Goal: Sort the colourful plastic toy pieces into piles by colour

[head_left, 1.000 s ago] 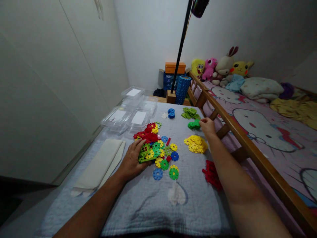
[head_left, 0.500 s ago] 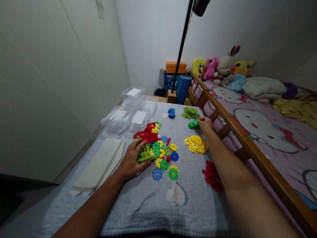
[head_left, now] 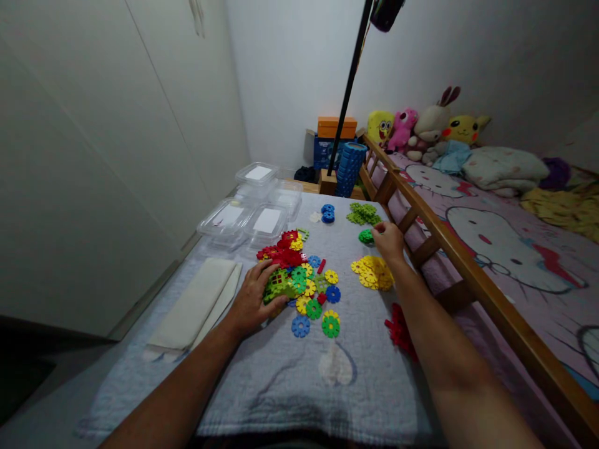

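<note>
My left hand lies at the left side of a mixed heap of plastic building pieces, thumb and fingers spread around light green lattice pieces. Red pieces sit just beyond its fingertips. Yellow, blue and green notched discs are scattered to the right of them. My right hand has its fingertips pinched together at the right edge of a small stack of green discs; anything between them is too small to make out. Nearer to me, under the right forearm, are yellow discs and partly hidden red pieces.
Clear lidded plastic boxes stand at the table's back left, with a folded beige cloth nearer. Blue discs and light green pieces lie at the back. A wooden bed rail runs along the right side.
The whole view has shifted slightly to the right in the picture. My right hand's fingertips have drawn a little away from the green disc stack. The left hand keeps its place by the heap.
</note>
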### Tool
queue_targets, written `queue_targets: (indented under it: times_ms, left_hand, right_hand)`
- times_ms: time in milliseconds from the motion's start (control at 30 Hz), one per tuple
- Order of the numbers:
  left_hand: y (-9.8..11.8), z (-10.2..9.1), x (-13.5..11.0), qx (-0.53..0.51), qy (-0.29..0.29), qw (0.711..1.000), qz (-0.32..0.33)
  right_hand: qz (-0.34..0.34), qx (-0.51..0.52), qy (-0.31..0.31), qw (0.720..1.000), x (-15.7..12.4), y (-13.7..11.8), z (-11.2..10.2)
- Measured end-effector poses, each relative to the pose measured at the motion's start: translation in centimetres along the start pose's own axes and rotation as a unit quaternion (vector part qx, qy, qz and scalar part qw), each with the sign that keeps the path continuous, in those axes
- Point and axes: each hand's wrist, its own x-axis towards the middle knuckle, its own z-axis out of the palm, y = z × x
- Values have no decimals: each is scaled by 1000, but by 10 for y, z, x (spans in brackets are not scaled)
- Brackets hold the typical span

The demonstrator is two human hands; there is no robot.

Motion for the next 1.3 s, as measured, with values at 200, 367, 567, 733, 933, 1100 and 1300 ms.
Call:
queue_targets:
  times_ms: [200,367,567,733,933,1100,1300]
  left_hand:
    - [1,3,1,-15,8,1000,-3]
    - [2,5,1,-15,19,1000,-18]
    - [0,8,0,52,54,996,-54]
    - [-4,11,1,47,35,996,-62]
    - [-5,13,2,35,21,998,-57]
    - [-3,11,3,29,25,998,-54]
    - [-2,10,4,25,25,998,-53]
  right_hand:
    - [-145,58,-265,952,-84,-43,-8]
    - [-180,-42,-283,941,-131,-62,6]
    - [-156,-59,-265,950,-135,-61,14]
    - [-144,-13,-255,956,-133,-53,17]
    - [-152,-1,-258,954,-133,-50,21]
    - [-134,41,-257,956,-131,-50,15]
    - [-24,216,-188,958,-111,-29,-16]
